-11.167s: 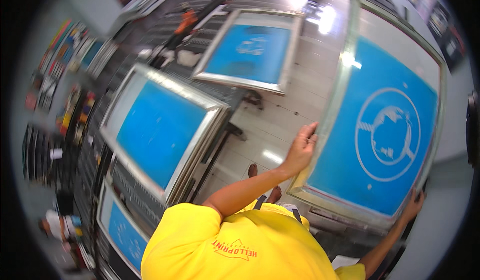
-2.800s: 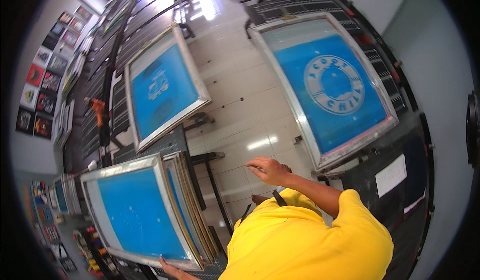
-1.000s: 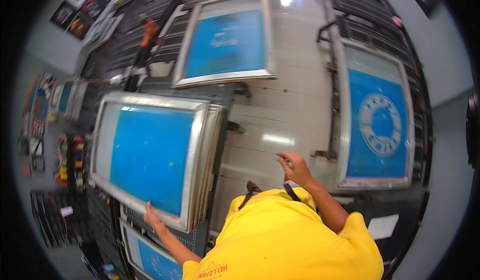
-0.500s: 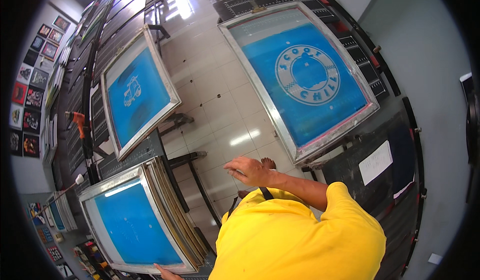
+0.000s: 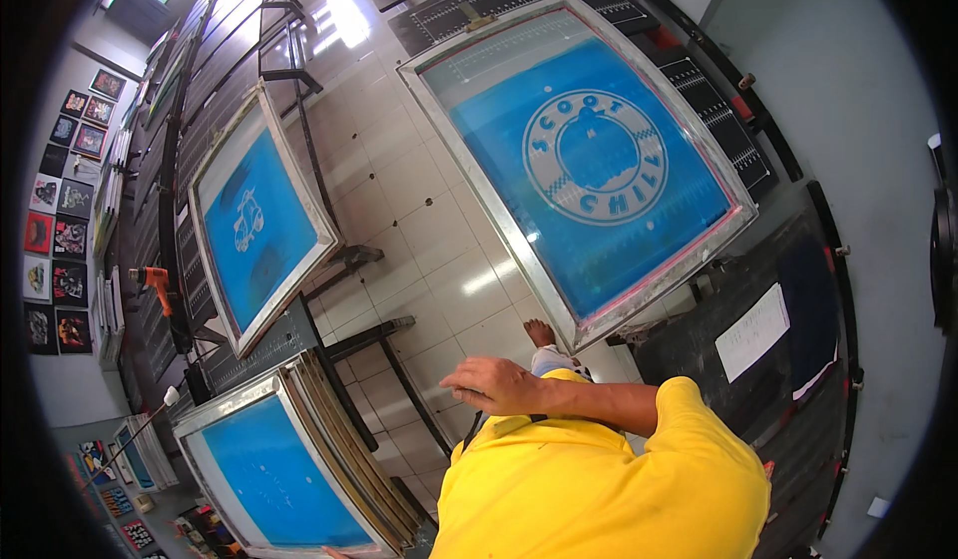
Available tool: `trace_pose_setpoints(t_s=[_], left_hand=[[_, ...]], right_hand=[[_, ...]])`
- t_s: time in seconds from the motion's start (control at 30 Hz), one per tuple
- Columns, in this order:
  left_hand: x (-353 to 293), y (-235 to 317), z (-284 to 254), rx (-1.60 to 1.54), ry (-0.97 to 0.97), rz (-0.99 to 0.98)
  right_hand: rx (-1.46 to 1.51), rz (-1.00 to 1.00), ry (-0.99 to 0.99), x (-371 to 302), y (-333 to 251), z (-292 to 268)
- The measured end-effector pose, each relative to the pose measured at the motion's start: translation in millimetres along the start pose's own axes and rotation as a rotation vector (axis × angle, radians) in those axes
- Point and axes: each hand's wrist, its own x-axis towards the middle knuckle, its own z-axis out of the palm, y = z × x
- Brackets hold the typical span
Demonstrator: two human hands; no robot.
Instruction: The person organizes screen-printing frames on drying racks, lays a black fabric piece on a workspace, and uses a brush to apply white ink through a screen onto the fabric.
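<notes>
In the head view, the topmost framed screen lies at the lower left, crowning a stack of frames on a dark bench. Its silvery metal border looks scuffed and shines in patches; inside it, the mesh carries a flat, bright blue coating that stops short of the left side, leaving a paler, translucent strip. Faint whitish marks and a small pale dot show on the blue, too slight to read as a picture. Beneath it, the edges of the other frames run side by side in dull tan and grey. Only the fingertips of the left hand appear, at the bottom rim of the view by the screen's near border — whether they grip it or merely touch it, I cannot tell. The right hand hangs in front of the yellow shirt, fingers half bent and loose, with nothing seen in them. Farther up stand two more blue screens: a scooter-patterned screen and, at the right, a large ring-patterned screen.
</notes>
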Motion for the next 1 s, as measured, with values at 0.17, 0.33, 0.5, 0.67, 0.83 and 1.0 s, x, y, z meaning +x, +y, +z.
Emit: trace_pose_setpoints(t_s=[0.17, 0.33, 0.5, 0.67, 0.83, 1.0], left_hand=[[0, 6, -1, 0.052, -0.041, 0.002], [2, 9, -1, 0.084, -0.068, -0.001], [4, 7, -3, 0.107, -0.084, -0.008], [8, 1, -6, 0.124, -0.100, -0.016], [20, -27, -17, 0.123, -0.141, -0.029], [41, -61, -45, 0.055, -0.178, 0.034]], right_hand=[[0.095, 0.002, -0.047, -6, 3, 2], [0.123, -0.001, -0.110, -9, 5, 6], [0.135, 0.051, -0.108, -6, 5, -3], [0.114, 0.033, -0.095, -4, 9, -4], [0.124, 0.038, -0.140, 2, 4, -11], [0.129, 0.036, -0.122, 4, 2, -17]])
